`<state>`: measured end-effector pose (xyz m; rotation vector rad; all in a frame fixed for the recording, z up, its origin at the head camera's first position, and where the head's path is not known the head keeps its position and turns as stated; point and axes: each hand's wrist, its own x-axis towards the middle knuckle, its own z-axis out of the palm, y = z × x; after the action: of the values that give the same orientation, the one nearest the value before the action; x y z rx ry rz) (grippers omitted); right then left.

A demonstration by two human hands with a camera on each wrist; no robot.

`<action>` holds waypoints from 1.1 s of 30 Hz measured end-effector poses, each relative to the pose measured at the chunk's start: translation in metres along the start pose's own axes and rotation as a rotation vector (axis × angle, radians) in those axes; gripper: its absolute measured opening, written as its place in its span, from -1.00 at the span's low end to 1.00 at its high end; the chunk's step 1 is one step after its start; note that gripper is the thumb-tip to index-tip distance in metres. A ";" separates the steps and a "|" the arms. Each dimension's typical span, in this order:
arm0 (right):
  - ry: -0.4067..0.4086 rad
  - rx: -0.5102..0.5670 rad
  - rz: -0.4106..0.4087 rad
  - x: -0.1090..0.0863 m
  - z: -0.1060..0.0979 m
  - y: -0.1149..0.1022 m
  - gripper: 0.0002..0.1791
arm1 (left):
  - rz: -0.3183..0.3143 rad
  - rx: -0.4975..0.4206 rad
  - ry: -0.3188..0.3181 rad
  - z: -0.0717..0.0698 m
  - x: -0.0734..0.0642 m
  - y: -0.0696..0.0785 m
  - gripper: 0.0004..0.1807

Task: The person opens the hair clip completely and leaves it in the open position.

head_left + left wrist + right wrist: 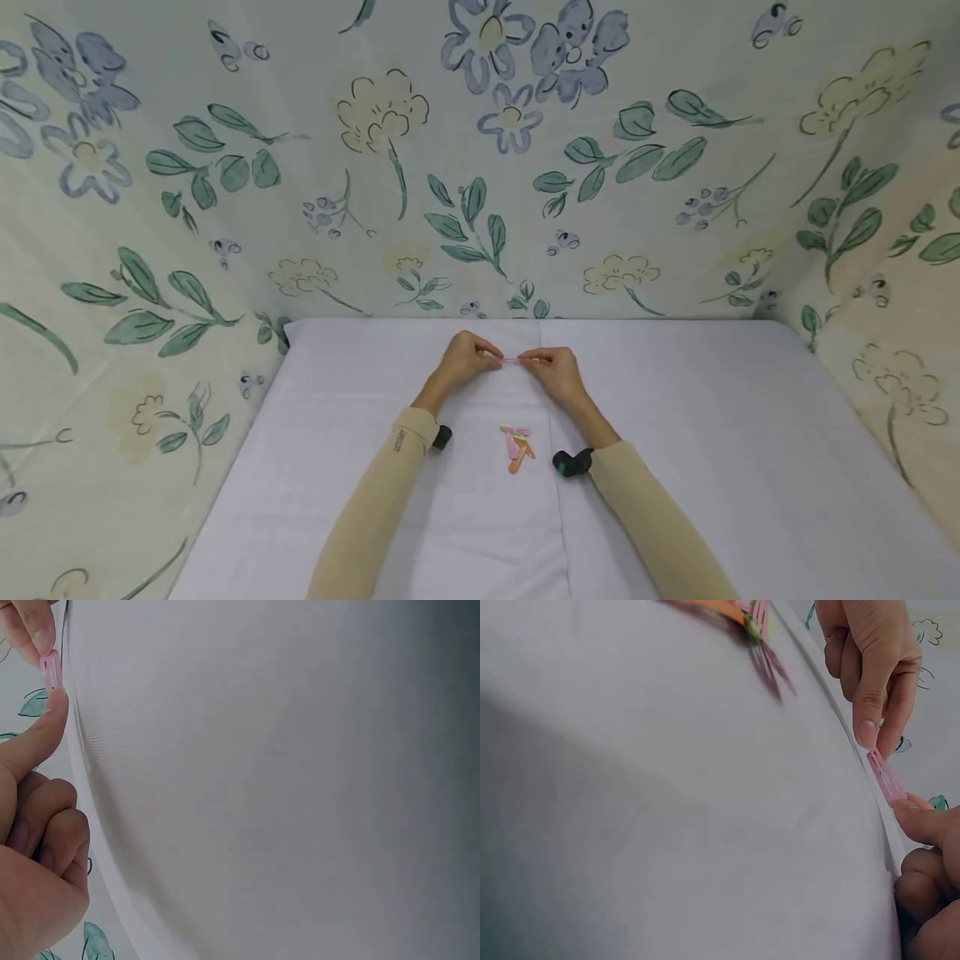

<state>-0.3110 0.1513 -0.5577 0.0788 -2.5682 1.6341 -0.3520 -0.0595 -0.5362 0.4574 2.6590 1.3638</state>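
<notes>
A small pink snap hair clip (510, 360) is held between both hands above the far part of the table. My left hand (467, 358) pinches one end of it with thumb and finger. The opposite end is pinched by my right hand (555, 371). In the left wrist view the pink clip (51, 671) stretches between the two sets of fingertips. The right wrist view shows its slotted face (886, 778) most plainly. Nearer to me, between the forearms, lies a small pile of hair clips (513, 448) in pink, orange and yellow-green.
A white cloth (675, 400) covers the table, with a crease running front to back. Floral fabric (465, 275) hangs behind the table and at both sides. Black wrist cameras (573, 462) sit at both cuffs.
</notes>
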 end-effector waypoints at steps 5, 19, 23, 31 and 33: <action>0.002 -0.011 0.008 0.005 0.003 0.000 -0.88 | -0.008 0.018 -0.005 -0.003 0.003 0.000 -0.88; -0.006 -0.048 0.012 0.010 0.001 0.002 -0.87 | -0.078 -0.047 -0.017 0.000 0.008 -0.003 -0.83; -0.010 -0.052 0.021 0.011 0.001 0.002 -0.88 | -0.068 -0.039 -0.014 -0.002 0.008 -0.003 -0.82; -0.007 -0.077 0.034 0.013 0.001 0.002 -0.87 | -0.088 -0.030 -0.018 -0.004 0.007 0.000 -0.81; -0.002 -0.079 0.039 0.013 0.002 0.002 -0.88 | -0.088 -0.031 -0.019 -0.005 0.007 0.001 -0.81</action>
<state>-0.3238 0.1507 -0.5585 0.0248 -2.6489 1.5437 -0.3592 -0.0606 -0.5327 0.3437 2.6059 1.3661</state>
